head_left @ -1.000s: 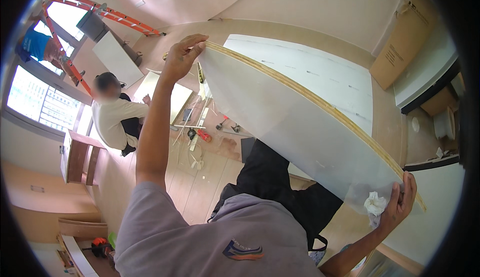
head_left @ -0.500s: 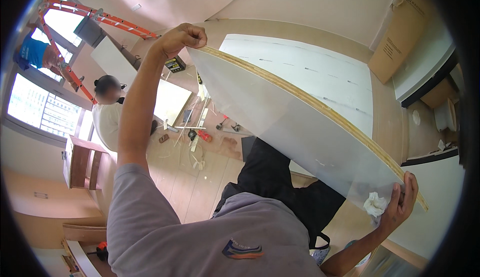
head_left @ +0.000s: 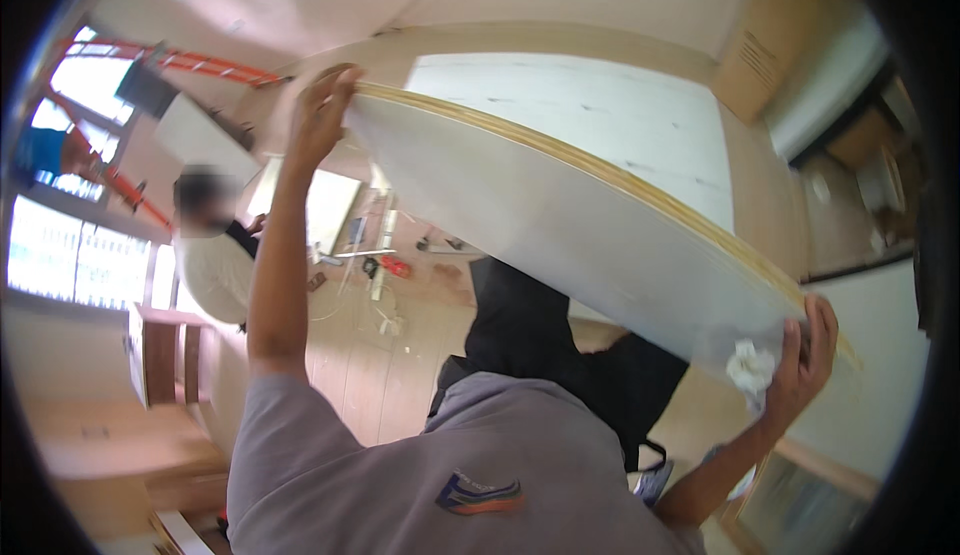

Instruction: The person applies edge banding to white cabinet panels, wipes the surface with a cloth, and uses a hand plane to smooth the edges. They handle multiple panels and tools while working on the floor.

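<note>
A long plywood panel (head_left: 520,215) with a pale, smooth face and a bare layered edge is held up slantwise in front of my body. My left hand (head_left: 325,110) grips its far left end, fingers curled at the corner. At the lower right end, my right hand (head_left: 808,355) clasps the panel, its fingers over the edge. A crumpled white wad, tissue or cloth (head_left: 750,366), sits against the panel's face beside my right thumb. The undersides of both grips are partly hidden.
A large white sheet (head_left: 590,120) lies on the floor beyond the panel. Tools and offcuts (head_left: 385,270) litter the floor at left, near a seated or crouching co-worker (head_left: 210,255). An orange ladder (head_left: 200,60) stands behind. A cardboard box (head_left: 765,50) leans at far right.
The panel's left end has moved left in view with my left hand, whose fingers have shifted at the corner. My right hand keeps its hold. A co-worker's arm now shows in front of their body.
</note>
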`<state>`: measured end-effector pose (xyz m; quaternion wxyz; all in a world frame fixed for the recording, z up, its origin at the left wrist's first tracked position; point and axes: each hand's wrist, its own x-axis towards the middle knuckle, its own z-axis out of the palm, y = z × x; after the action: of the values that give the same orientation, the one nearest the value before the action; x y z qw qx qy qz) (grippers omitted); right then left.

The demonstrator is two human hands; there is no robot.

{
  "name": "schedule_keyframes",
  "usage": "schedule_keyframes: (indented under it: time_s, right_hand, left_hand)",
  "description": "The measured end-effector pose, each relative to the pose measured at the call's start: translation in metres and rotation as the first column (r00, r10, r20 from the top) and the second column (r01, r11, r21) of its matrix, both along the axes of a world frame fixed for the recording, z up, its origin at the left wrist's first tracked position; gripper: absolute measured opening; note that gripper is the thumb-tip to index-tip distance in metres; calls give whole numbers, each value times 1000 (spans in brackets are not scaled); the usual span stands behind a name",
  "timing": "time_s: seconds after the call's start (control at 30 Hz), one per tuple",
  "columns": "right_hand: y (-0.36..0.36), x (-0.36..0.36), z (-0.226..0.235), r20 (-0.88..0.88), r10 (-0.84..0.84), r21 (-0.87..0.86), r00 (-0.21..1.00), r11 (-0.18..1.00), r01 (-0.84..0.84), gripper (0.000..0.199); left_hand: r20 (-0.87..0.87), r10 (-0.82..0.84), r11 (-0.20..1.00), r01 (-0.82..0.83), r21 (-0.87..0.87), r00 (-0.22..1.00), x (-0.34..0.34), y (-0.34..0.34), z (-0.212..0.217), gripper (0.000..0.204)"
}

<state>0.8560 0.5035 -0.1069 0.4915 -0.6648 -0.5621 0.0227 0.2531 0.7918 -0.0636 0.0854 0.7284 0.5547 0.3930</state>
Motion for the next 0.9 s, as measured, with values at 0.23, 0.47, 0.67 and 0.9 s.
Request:
schedule_keyframes:
  time_s: [0.23, 0.47, 0.67, 0.9]
  right_hand:
    - [10, -5, 9, 18, -20, 39, 1000, 999, 20, 33]
    - [13, -5, 8, -36, -5, 66, 999, 998, 7, 35]
    - [11, -2, 8, -45, 16, 91, 999, 996, -12, 35]
    - [9, -1, 9, -47, 47, 113, 998, 993, -42, 38]
  left_hand:
    - [-472, 67, 963, 68, 262, 879, 96, -53, -12, 37]
    - [-468, -229, 897, 372, 239, 853, 213, -93, -8, 33]
    - [-111, -603, 774, 546, -321, 790, 262, -87, 40, 30]
    - [397, -611, 207, 622, -755, 685, 275, -18, 55, 9]
